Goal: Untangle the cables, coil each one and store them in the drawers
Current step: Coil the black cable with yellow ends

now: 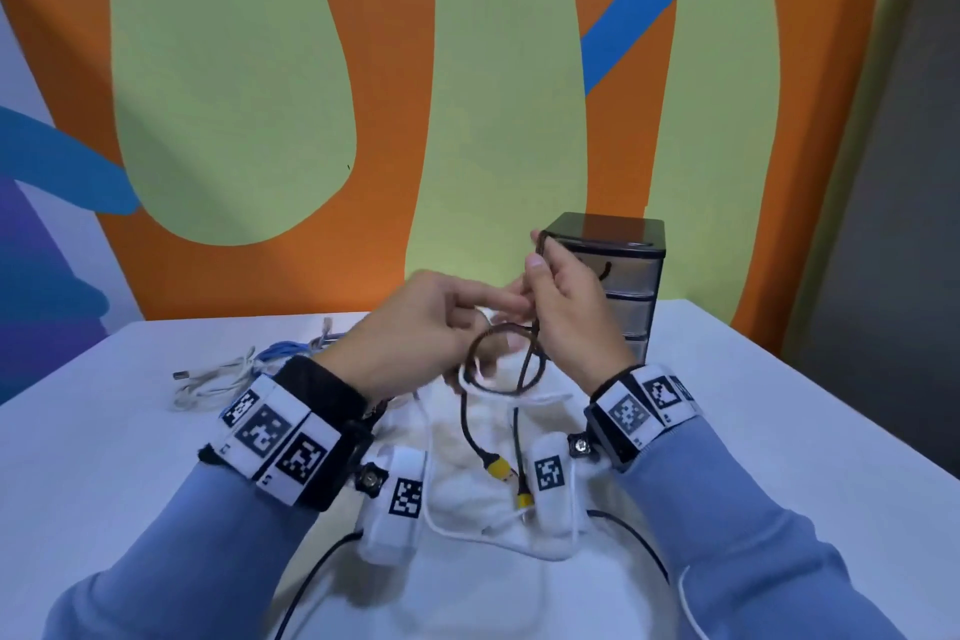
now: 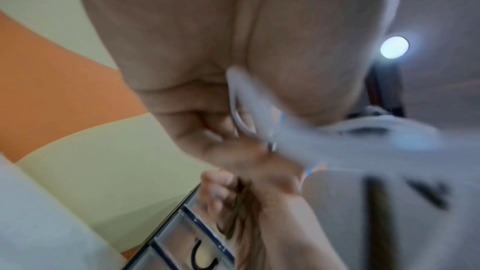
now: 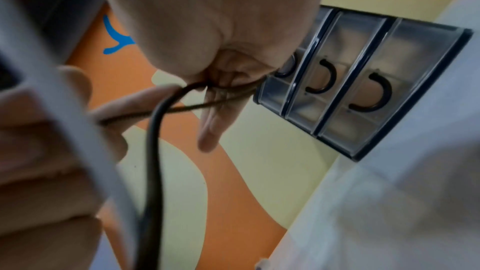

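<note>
- While both hands are raised above the white table [image 1: 779,431], the right hand [image 1: 571,322] pinches a dark brown braided cable [image 1: 524,369] between thumb and fingers, its top bend sticking up past the fingertips.
- The left hand [image 1: 415,327] has its fingers curled toward the right hand, touching the same cable where it forms a round loop; the left wrist view is too blurred to show whether those fingers truly grip the brown cable, though a white cable [image 2: 249,98] lies across that palm.
- Below the loop, the cable's two ends hang down, each finishing in a yellow plug [image 1: 498,468].
- A small drawer unit with a black frame and clear plastic drawers [image 1: 628,286] stands upright on the table just behind the right hand — three drawers stacked, all closed.
- In the right wrist view the drawer fronts [image 3: 363,81] show black curved handles; what lies inside them cannot be made out through the cloudy plastic.
- To the left on the table lies a tangle of white and blue cables [image 1: 234,374], well apart from the drawers — none of it is in a drawer.
- The person wears blue sleeves [image 1: 182,561] and wrist bands with black-and-white square markers [image 1: 270,437].
</note>
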Available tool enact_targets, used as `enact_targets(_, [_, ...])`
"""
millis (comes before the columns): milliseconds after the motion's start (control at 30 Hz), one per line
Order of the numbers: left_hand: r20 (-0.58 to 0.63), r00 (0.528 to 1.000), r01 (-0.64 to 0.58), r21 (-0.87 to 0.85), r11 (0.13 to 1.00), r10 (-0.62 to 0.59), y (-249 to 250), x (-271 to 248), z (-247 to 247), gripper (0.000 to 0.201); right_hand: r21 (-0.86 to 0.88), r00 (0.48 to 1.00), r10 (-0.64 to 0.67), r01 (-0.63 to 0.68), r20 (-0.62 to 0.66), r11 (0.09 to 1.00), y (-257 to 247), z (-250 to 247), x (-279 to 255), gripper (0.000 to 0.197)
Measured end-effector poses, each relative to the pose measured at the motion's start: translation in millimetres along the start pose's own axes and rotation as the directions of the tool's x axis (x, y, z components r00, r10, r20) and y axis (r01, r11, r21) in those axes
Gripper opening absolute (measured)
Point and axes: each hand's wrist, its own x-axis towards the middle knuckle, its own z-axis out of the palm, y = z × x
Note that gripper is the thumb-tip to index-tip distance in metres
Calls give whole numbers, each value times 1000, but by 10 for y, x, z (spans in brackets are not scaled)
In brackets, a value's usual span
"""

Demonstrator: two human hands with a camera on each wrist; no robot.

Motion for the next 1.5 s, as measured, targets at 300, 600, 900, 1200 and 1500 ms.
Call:
enact_targets(300, [-558, 829, -90, -207, 974, -42, -133, 109, -189, 44, 207, 814, 109, -271, 570, 940, -82, 28, -85, 30])
enact_targets(600, [-652, 751, -259, -434, 863, -103, -83, 43, -590, 22, -177, 950, 306, -311, -57, 934, 179, -160, 61, 30])
enact_targets(900, [-80, 976, 220, 366, 904, -204, -21, -100, -336, 11, 205, 942, 330, -311, -64, 928, 92, -152, 61, 28])
enact_targets(1200, [-392, 882, 13, 575, 818, 262, -108, 20, -134, 46, 494, 973, 181, -230, 146, 839, -153, -79, -14, 31])
enact_targets(1500, [-147, 969, -91, 536, 839, 199, -83, 25, -26, 23, 749, 953, 220, -298, 206, 592, -283, -61, -57, 39])
